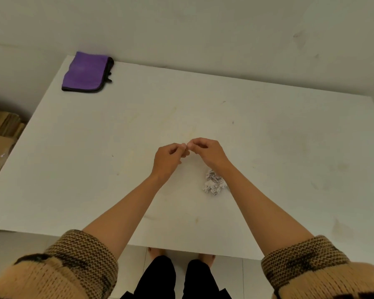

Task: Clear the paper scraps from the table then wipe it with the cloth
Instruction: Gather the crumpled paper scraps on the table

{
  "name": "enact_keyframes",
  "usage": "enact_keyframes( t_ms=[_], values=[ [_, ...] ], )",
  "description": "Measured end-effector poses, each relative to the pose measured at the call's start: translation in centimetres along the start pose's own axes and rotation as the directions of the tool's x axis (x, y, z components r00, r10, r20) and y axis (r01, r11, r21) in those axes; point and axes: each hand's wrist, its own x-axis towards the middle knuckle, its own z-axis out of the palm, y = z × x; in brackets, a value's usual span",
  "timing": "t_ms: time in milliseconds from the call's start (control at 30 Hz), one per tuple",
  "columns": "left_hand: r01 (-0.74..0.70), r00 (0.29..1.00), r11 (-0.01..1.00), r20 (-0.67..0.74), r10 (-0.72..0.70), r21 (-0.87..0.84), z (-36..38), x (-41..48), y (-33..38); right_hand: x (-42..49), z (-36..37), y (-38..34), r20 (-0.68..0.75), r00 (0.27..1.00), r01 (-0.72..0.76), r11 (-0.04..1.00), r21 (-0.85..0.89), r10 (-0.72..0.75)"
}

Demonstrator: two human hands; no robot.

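A small heap of white paper scraps (214, 183) lies on the white table (289, 169), partly hidden under my right forearm. My left hand (168, 158) and my right hand (207, 152) meet above the table's middle, fingers curled, fingertips touching each other. Whether they pinch a tiny scrap between them I cannot tell. A folded purple cloth (86, 72) with a dark edge lies at the table's far left corner, well away from both hands.
A plain wall (203, 29) runs along the table's far edge. Cardboard boxes (0, 137) stand on the floor to the left of the table. The near edge runs just above my feet (181, 253).
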Motion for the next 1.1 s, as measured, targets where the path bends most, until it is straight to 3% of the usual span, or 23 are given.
enact_keyframes(
  t_ms=[200, 367, 567, 667, 833, 1000, 1100],
  values=[
    [0.020, 0.999, 0.995, 0.037, -0.023, 0.098, 1.4, -1.2, -0.9, -0.3, -2.0, 1.4, 0.045, 0.997, 0.076, 0.914, -0.398, -0.063],
    [0.014, 0.999, 0.976, 0.027, -0.020, 0.218, 2.8, -2.0, -1.2, -0.4, -2.6, 2.6, 0.097, 0.991, 0.132, 0.812, -0.568, -0.094],
    [0.012, 1.000, 0.931, 0.007, -0.016, 0.366, 4.2, -2.8, -1.8, -1.1, -2.6, 3.7, 0.303, 0.936, 0.351, 0.539, -0.766, -0.180],
    [-0.065, 0.998, 0.872, 0.019, 0.064, 0.485, 4.5, -2.8, -1.9, -1.3, -2.8, 4.4, 0.292, 0.933, 0.360, 0.555, -0.750, -0.210],
    [-0.047, 0.997, 0.821, -0.026, 0.075, 0.569, 4.3, -2.2, -1.9, -0.8, -3.5, 4.9, 0.306, 0.930, 0.366, 0.609, -0.704, -0.204],
    [-0.102, 0.993, 0.740, 0.023, 0.116, 0.665, 4.2, -1.8, -1.4, 0.0, -4.1, 4.9, 0.205, 0.952, 0.304, 0.761, -0.573, -0.225],
    [-0.127, 0.985, 0.757, -0.005, 0.170, 0.640, 4.2, -1.4, -1.5, 1.1, -4.3, 4.7, 0.149, 0.960, 0.280, 0.745, -0.606, -0.239]
  ],
)
